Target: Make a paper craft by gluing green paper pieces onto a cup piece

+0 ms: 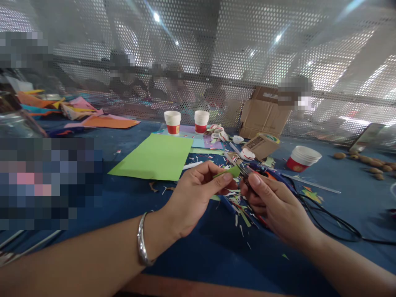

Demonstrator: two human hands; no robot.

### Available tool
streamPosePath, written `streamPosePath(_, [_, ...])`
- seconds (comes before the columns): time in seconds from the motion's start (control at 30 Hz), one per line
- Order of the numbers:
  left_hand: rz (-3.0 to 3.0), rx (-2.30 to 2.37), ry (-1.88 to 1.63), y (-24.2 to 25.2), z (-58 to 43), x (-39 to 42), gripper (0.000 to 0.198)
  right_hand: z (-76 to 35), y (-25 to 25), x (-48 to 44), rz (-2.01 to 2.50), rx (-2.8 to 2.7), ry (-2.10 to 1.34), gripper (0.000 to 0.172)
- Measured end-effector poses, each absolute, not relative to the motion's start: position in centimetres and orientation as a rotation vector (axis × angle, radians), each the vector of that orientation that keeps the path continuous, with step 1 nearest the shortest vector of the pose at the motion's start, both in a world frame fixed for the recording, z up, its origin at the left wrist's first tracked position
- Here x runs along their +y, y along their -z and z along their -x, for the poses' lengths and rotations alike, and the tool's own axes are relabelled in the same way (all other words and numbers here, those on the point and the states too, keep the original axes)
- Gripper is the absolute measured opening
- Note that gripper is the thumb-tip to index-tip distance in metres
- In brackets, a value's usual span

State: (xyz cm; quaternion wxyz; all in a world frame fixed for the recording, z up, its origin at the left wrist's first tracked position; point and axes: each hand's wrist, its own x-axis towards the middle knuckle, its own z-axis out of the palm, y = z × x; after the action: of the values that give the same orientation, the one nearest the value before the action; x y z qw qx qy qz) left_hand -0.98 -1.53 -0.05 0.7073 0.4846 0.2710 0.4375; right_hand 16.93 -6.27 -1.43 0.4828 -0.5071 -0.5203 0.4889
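Observation:
Between the thumb and fingers of my left hand (198, 192) is a small folded piece of green paper (232, 170), its tip pointing right. My right hand (272, 198) is closed around a pair of scissors (243, 167); their handles are mostly hidden by my fingers. The blades meet the right end of the green paper, and I cannot tell whether they are cutting into it. A larger green sheet (154, 156) lies flat behind my left hand. Paper scraps (243, 206) are scattered on the blue table beneath both hands.
Stacked paper cups stand at the back (172, 123) and on the right (303, 159). Behind my right hand lies a blue glue gun (280, 177), with a black cable (334, 225) running right. A cardboard box (262, 113) leans against the perforated screen. Coloured papers (108, 121) lie far left.

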Motion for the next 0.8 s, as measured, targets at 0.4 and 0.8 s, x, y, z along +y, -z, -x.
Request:
streamPosePath(0.4, [-1.014, 0.603, -0.938, 0.26, 0.72, -1.82, 0.018, -16.81, 1.17, -6.38, 1.267, -1.29, -1.157, 0.052])
streamPosePath(0.8, [-1.028, 0.606, -0.906, 0.21, 0.71, -1.72, 0.016, -17.41, 1.48, -6.39, 1.314, -1.366, -1.115, 0.049])
